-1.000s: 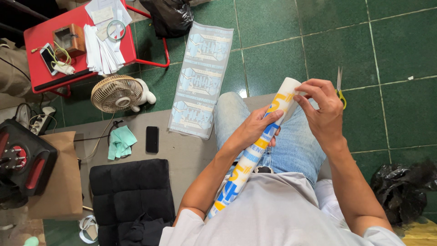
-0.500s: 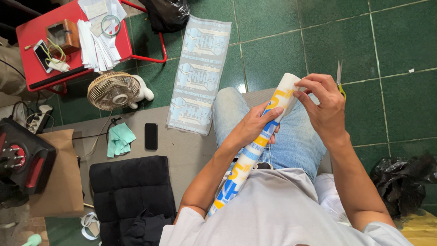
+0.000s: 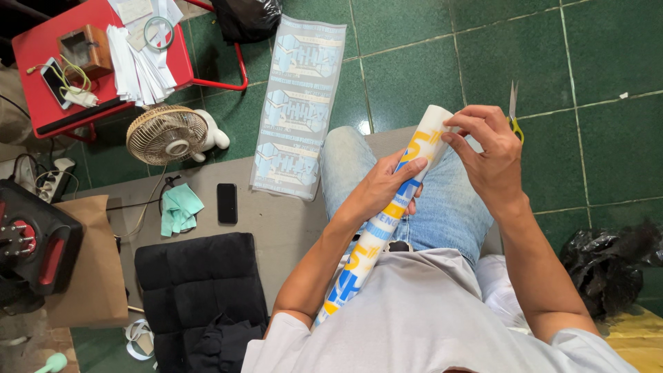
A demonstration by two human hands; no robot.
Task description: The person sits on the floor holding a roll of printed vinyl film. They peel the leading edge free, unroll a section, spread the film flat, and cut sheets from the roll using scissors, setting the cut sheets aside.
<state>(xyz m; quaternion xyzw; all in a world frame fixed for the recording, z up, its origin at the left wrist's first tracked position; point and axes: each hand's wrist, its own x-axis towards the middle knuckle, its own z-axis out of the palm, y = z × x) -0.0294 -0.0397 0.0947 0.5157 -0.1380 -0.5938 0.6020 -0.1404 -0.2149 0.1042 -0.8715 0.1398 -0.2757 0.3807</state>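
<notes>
At the far left of the floor stood a red table carrying a small wooden box, a phone with a cable and a loose stack of white papers. Near it, lower on the left, a black device with red parts rested beside a brown paper bag. A small cream fan lay on the green tiled floor just right of the table. On the grey mat lay a crumpled green cloth and, just beside it, a black phone. A black padded cushion occupied the near edge of the mat. A long printed sheet in pale blue lay flat, running from the tiles onto the mat.

At centre, a rolled printed sheet in white, blue and yellow slanted across the person's lap, over the blue jeans, its near end against the grey shirt and its far end raised toward the right. The left hand was wrapped around the middle of the roll, fingers curled closed on it. The right hand was partly closed at the roll's far end, thumb and fingertips pinching its white edge. Yellow-handled scissors lay on the tiles just beyond that hand. At the near right sat a black plastic bag.
</notes>
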